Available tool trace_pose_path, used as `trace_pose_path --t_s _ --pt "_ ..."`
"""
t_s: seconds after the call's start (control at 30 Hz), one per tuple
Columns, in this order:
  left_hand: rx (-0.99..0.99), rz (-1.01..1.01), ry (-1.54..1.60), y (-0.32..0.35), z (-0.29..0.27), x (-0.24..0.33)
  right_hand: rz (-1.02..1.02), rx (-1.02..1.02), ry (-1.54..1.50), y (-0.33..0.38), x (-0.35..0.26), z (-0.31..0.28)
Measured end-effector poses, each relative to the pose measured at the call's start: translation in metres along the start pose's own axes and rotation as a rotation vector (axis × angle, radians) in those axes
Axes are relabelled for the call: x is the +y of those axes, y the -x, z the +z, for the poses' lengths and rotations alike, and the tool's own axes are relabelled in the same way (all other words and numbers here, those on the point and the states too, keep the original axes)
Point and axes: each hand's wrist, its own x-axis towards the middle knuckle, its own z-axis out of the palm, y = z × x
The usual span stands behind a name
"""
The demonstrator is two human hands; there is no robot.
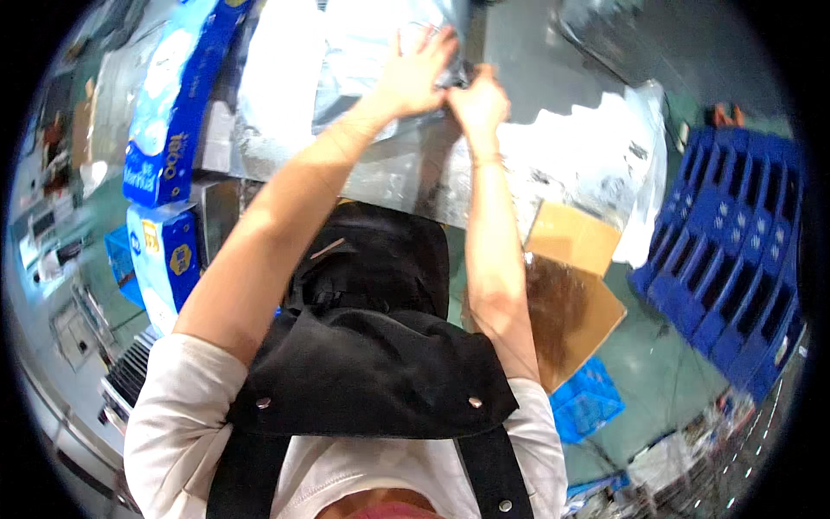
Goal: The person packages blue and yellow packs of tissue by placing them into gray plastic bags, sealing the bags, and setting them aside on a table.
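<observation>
My left hand [418, 76] lies with its fingers spread on a pale, shiny plastic mailing bag [354, 65] at the far side of the table [406, 177]. Right beside it, my right hand [481, 102] is closed, its fingers pinched at the bag's dark right edge. What exactly sits between those fingers is partly hidden, though grey plastic shows next to them. The bag lies flat, and its far end runs out of the picture.
Crumpled white plastic sheets [588, 151] cover the table's right part. An open cardboard box [571, 311] stands below them, near a light-blue crate [588, 400]. Dark-blue stacked crates [722, 251] are at the right. Blue-and-white packages [164, 117] line the left side.
</observation>
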Motion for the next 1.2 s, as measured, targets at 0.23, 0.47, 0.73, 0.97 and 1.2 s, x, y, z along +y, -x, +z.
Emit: trace_pose_path --t_s 0.23,0.47,0.73,0.97,1.2 --pt "-0.032 -0.036 0.100 -0.004 -0.017 0.027 0.087 0.095 -0.201 -0.024 0.043 0.038" --pt "0.041 -0.013 0.122 -0.003 -0.021 0.030 0.827 -0.177 -1.332 -0.034 0.084 0.061" --pt "0.104 -0.095 0.167 -0.011 -0.018 0.015 1.105 -0.038 -1.660 0.049 0.117 0.058" --pt "0.022 -0.088 0.218 -0.020 -0.007 0.033 0.642 -0.034 -1.229 0.147 0.091 -0.005" --pt "0.337 -0.486 0.990 0.047 -0.058 -0.075 0.302 0.177 -0.869 0.168 0.018 -0.040"
